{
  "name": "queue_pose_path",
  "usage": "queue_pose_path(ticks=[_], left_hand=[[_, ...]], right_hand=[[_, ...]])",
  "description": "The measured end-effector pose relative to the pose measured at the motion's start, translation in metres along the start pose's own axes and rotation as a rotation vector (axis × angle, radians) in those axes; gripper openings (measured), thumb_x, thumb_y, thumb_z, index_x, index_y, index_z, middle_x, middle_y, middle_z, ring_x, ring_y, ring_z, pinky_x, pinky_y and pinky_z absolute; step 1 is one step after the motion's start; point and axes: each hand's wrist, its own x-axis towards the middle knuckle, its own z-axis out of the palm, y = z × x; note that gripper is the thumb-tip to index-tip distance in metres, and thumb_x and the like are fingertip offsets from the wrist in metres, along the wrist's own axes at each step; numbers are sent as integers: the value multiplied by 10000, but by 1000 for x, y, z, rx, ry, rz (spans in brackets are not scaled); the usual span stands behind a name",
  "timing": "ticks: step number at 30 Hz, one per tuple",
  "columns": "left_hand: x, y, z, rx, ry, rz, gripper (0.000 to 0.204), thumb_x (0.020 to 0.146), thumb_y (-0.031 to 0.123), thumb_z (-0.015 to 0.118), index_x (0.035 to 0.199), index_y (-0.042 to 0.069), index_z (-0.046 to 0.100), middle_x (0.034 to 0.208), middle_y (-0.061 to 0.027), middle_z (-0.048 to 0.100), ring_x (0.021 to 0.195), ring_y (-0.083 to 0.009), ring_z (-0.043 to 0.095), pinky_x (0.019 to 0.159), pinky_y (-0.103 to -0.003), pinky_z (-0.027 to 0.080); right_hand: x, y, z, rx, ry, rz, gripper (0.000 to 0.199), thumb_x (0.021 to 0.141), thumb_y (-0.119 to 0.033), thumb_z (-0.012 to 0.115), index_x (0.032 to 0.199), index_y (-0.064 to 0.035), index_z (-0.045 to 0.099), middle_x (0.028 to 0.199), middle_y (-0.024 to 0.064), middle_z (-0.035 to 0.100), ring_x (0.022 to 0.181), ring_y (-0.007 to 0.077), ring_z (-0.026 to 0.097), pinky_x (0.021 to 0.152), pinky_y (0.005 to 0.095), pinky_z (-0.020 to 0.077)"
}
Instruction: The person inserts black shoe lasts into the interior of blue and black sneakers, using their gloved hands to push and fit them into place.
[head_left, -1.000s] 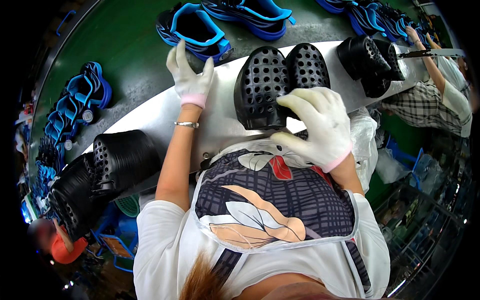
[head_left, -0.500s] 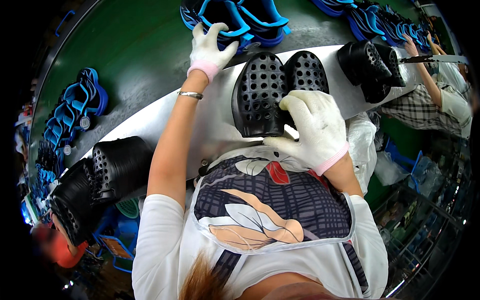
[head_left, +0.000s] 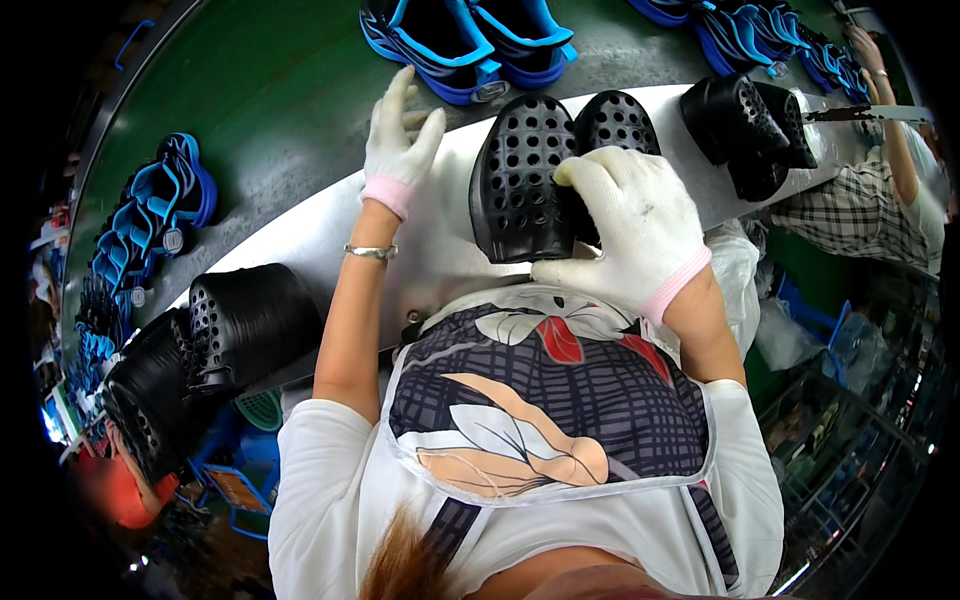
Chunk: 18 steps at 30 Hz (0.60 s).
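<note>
Head view: clogs [head_left: 520,180] under right hand [head_left: 630,225].

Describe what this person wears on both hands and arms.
The left hand and the right hand each wear a white knit glove with a pink cuff. A thin silver bracelet circles the left wrist. Forearms are bare; short white sleeves cover the upper arms.
</note>
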Motion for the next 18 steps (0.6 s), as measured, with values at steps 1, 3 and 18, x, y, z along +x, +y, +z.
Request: queue_pose_path(ticks=[1, 3, 18], left_hand=[[-2, 0, 0, -18, -13, -7, 622, 896, 173, 633, 1472, 127, 404, 1348, -184, 507, 1080, -236, 632, 888, -343, 535], [-7, 1, -4, -3, -25, 14, 583, 910, 170, 623, 1458, 119, 429, 1338, -174, 517, 1079, -223, 625, 889, -336, 532], [-40, 94, -38, -1507, -611, -267, 630, 1036, 472, 356, 1434, -15, 378, 1309, -220, 558, 1158, -281, 603, 983, -399, 516]], right_hand=[[1, 1, 1, -12, 18, -10, 573, 577, -432, 822, 953, -49, 620, 853, 109, 597, 831, 289, 608, 777, 403, 464], [4, 0, -2, -25, -28, -23, 573, 580, -431, 821, 957, -49, 619, 856, 109, 596, 833, 293, 606, 781, 399, 466], [27, -30, -31, 294, -34, -171, 644, 596, -361, 864, 1089, -52, 587, 1042, 136, 600, 998, 316, 624, 833, 406, 503]])
